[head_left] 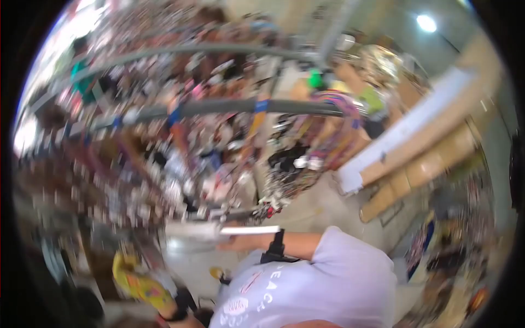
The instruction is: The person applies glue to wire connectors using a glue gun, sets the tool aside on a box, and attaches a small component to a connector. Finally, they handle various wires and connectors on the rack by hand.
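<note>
The picture is smeared by motion. My right arm reaches across to the left, with a black strap round it. At its end, my right hand (232,243) is closed against a long, flat white thing (250,230), whose left part blurs out. What kind of thing it is I cannot make out. At the lower left is my left forearm, also with a black band at the wrist. Beyond that wrist, a yellow patterned thing (143,287) covers the place of my left hand. Whether it is a glove or a held cloth does not show, and the fingers are hidden.
Grey rails (213,106) with blue bands cross ahead, crowded with blurred hanging goods. Long cardboard boxes (421,169) lean at the right, by a long white-and-brown panel (410,126). Dense goods (448,262) fill the lower right. Pale floor (322,205) shows between.
</note>
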The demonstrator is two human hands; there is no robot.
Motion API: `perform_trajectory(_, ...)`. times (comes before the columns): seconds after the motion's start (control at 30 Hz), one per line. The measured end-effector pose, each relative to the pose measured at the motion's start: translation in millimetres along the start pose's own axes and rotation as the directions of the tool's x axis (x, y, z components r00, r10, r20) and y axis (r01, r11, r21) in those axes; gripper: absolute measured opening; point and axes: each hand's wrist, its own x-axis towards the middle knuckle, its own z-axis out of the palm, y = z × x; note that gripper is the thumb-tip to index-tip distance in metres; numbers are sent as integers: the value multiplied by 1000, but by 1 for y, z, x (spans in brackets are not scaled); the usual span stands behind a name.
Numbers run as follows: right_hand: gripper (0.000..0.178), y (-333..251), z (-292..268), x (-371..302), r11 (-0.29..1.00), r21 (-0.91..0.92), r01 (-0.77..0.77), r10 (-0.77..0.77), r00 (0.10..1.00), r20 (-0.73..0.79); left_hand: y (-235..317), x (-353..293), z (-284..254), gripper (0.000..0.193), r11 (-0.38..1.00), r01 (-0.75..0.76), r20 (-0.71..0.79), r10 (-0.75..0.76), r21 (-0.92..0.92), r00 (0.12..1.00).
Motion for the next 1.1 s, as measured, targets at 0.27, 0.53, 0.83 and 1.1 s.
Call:
perform_trajectory(0.27,46,62,6,-29,922,306,-238,154,949,275,-101,-49,11,25,778,479,77,-494,-407,866)
perform_trajectory(0.53,51,67,0,-31,818,451,-359,306,933,187,-148,-103,69,29,737,660,579,-604,144,548)
perform_trajectory(0.83,56,57,-6,-26,783,334,-524,510,849,138,-177,-114,158,34,430,849,362,-772,-308,522)
perform_trajectory(1.1,52,84,22,-26,811,388,-438,447,891,72,-205,-119,157,31,568,820,299,-774,-61,558)
